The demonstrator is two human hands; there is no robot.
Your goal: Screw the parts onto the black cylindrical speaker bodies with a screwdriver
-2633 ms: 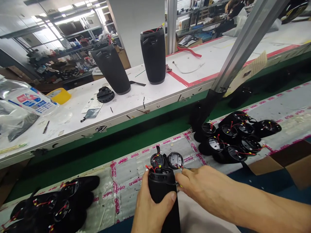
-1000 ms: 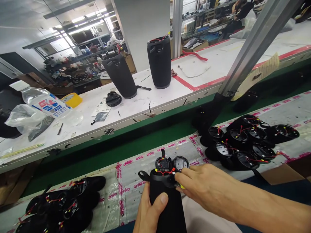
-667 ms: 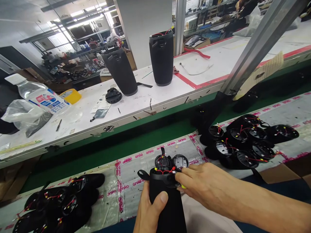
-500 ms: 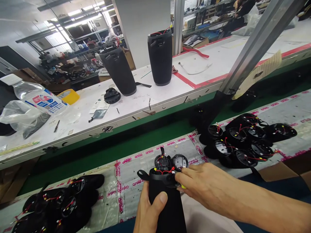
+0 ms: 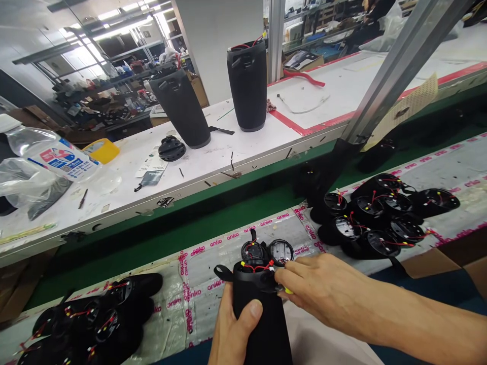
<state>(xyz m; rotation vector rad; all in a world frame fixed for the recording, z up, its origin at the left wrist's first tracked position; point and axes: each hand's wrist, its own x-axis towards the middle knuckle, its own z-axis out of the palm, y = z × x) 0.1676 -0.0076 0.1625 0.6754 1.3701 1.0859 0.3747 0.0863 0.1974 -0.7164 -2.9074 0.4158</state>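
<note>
My left hand (image 5: 238, 322) is wrapped round a black cylindrical speaker body (image 5: 262, 324), its thumb lying along the fabric side. The speaker stands tilted with its open top up, and red wires with small yellow and white connectors (image 5: 258, 266) show inside the rim. A black strap loop (image 5: 223, 272) sticks out at its left. At the right of the rim, my right hand (image 5: 304, 279) is closed in a pinch. A bit of yellow (image 5: 288, 290) shows under its fingers; what it belongs to is hidden. Just behind the speaker are two more open speaker tops (image 5: 281, 252).
Several open speaker bodies lie in groups at left (image 5: 102, 319) and right (image 5: 375, 218) on the taped plastic sheet (image 5: 175, 304). Across a green strip, a white bench (image 5: 213, 167) bears two upright speakers (image 5: 247, 91), a black cap (image 5: 171, 148), a bottle (image 5: 64, 157) and yellow tape (image 5: 102, 150). A metal post (image 5: 403, 71) rises at right.
The view has shifted slightly, so the bench and its things sit a little further left and higher. Both hands keep nearly the same place on the speaker.
</note>
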